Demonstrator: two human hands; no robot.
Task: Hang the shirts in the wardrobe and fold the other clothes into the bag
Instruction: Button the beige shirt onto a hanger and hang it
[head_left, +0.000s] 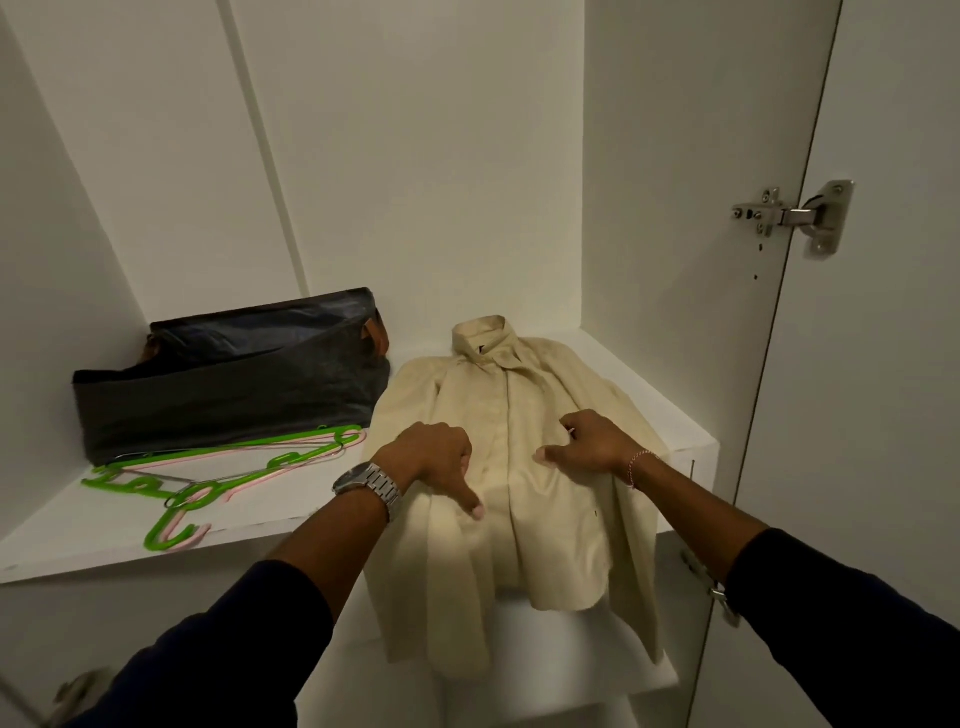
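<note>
Head view into an open wardrobe. A cream shirt (524, 467) lies face up on a white shelf (260, 514), collar toward the back wall and hem hanging over the front edge. The left hand (436, 462) rests on the shirt's left front panel with fingers curled under and thumb pointing down toward the hem; whether the curled fingers pinch cloth cannot be told. The right hand (587, 441) sits on the right front panel, fingers curled, thumb extended toward the button strip; it appears to gather a little fabric, though this too is uncertain. The shirt thus lies directly beneath both hands, which flank its centre line and stand close together. The step in hand is judged to be smoothing or opening the shirt front before it goes on a hanger. To do it well, the panels should be kept flat and the collar left undisturbed, the shoulders freed so a hanger can slide in from below, and the overhanging hem watched, since its weight could pull the garment off the shelf. Green and pink hangers (218, 478) lie in a loose pile just left of the shirt, within easy reach of the left hand. A dark bag (234, 379) stands behind them, touching the shirt's left shoulder.
</note>
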